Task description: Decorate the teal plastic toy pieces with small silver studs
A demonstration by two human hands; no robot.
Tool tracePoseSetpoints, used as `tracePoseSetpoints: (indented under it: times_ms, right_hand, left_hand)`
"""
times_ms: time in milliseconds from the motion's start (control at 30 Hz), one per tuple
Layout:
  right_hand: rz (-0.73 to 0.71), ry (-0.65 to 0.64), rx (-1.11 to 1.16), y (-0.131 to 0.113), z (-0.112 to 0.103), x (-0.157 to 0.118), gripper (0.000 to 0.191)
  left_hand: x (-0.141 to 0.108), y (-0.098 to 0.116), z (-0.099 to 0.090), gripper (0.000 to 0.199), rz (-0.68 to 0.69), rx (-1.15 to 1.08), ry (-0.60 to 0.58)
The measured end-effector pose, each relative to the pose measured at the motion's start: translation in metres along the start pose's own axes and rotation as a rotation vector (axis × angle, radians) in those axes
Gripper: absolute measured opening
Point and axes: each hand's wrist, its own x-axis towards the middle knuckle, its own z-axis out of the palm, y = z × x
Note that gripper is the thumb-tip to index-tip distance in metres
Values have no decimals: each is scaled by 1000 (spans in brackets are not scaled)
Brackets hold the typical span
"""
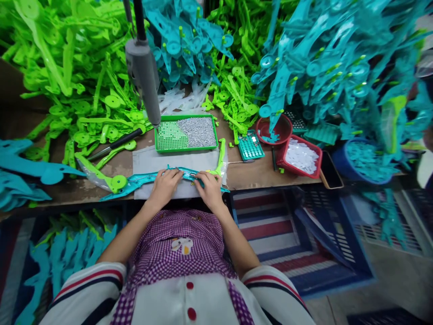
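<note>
A long teal plastic toy-bow half (145, 178) lies across a grey cloth (145, 160) at the table's front edge. My left hand (165, 187) rests on its middle, fingers bent over the far rim and gripping it. On the right part of the shell, my right hand (210, 190) has its fingers curled down onto the edge. A small shiny metal piece (193, 175) shows beside the right fingertips. Green arms stick out at both ends: a left arm (118, 183) with a round hub, and a right arm (221, 158) standing upward. What lies under my palms is hidden.
Behind the cloth sits a green tray (186, 150) of small metal screws. A powered screwdriver (144, 76) hangs above it. Piles of green arms (81, 108) and teal shells (324, 67) crowd the back. To the right stand a red bin (316, 167) and a blue bowl (363, 178).
</note>
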Motion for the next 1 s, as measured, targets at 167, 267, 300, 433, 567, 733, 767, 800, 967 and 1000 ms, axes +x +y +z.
tracePoseSetpoints:
  times_ms: [167,267,300,433,567,733,767,800,967,1000]
  right_hand:
    - [26,-140,-50,-4,-9,8,21]
    - [-18,-184,-29,-1,-14,7,24]
    - [-43,-196,-12,1,-16,6,25]
    - [-101,-182,89,11,-26,4,27]
    - [-55,-77,75,14,-27,20,24]
    - [-115,-222,-113,12,-21,48,18]
    - [-125,-239,-136,13,-20,50,18]
    - [-134,-250,-159,14,-20,52,18]
    - [-174,-202,-197,14,-22,41,23]
    - [-187,-159,-186,12,-21,37,25]
  left_hand:
    - [-12,13,-6,40,4,83,-53]
    - [-15,17,-5,41,-28,93,-102]
    - [-16,18,-5,41,-45,87,-112]
    - [-16,20,-4,39,-100,48,-130]
    - [-17,21,-3,40,-109,25,-135]
    - [-19,18,0,44,-136,-16,-121]
    - [-20,17,0,44,-136,-27,-117]
    - [-20,17,0,45,-137,-33,-113]
    - [-21,16,2,45,-146,-26,-112]
    - [-21,16,3,45,-140,-21,-117]
